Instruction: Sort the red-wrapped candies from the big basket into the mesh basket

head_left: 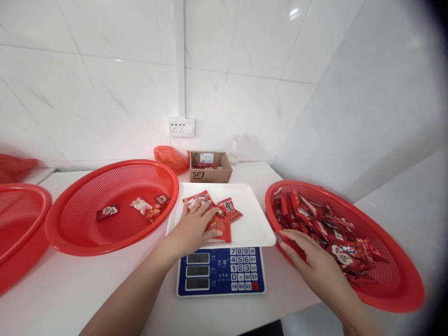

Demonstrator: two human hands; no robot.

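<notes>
My left hand (193, 227) lies with fingers spread over several red snack packets (224, 228) on the white tray (254, 228) of a weighing scale. Just right of my fingertips, another red packet (229, 209) with a dark character in a white patch rests on the tray. My right hand (311, 254) is at the left rim of a red basket (395, 275) heaped with red packets (315, 219). Its thumb and fingers are close together, with something small, dark and silvery at the tips that I cannot make out. The scale's blue keypad panel (221, 271) faces me.
Left of the scale stands a red basket (70, 233) with several small packets inside. Another red basket (21, 189) is cut off by the left edge. Behind the tray are a cardboard box (211, 176) and a red plastic bag (171, 158), near a wall socket (182, 127).
</notes>
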